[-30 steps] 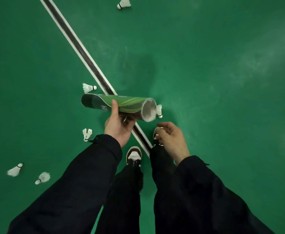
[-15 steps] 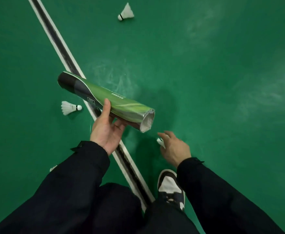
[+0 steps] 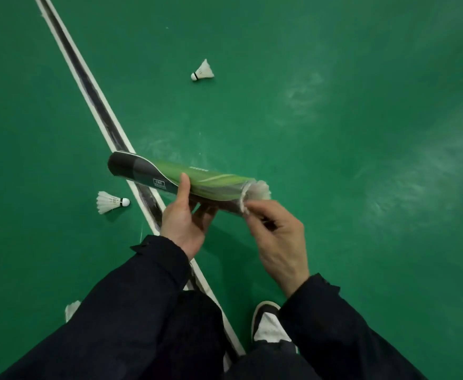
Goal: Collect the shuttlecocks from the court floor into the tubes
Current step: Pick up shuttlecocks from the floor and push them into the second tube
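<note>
My left hand (image 3: 185,223) grips a green and black tube (image 3: 178,178) from below, holding it nearly level with its open mouth to the right. A white shuttlecock (image 3: 257,191) sits partly inside that mouth, feathers sticking out. My right hand (image 3: 277,239) pinches its feather edge with the fingertips. Another shuttlecock (image 3: 109,202) lies on the floor left of the tube. A further shuttlecock (image 3: 203,71) lies farther ahead. The feathers of one more shuttlecock (image 3: 71,309) peek out beside my left sleeve.
A white and dark court line (image 3: 95,105) runs diagonally across the green floor (image 3: 334,133), passing under the tube and between my legs. My right shoe (image 3: 268,322) stands just right of the line.
My right hand lifted a shuttlecock off the floor and brought it up to the tube's mouth. The tube swung closer to level. The view shifted forward over the floor.
</note>
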